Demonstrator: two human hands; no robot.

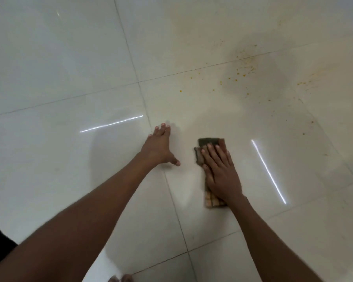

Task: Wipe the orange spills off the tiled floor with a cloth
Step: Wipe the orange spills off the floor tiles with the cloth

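Both your arms reach forward; your left hand (pixel 160 148) lies flat, fingers spread, your right hand (pixel 220 171) presses down, fingers straight.

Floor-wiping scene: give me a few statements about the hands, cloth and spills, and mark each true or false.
1. The right hand presses flat on the cloth. True.
2. The left hand holds a second cloth. False: it rests bare on the tiled floor.
3. The orange spills lie under the cloth. False: they lie beyond it, farther from the person.
4. The cloth is checked. True.
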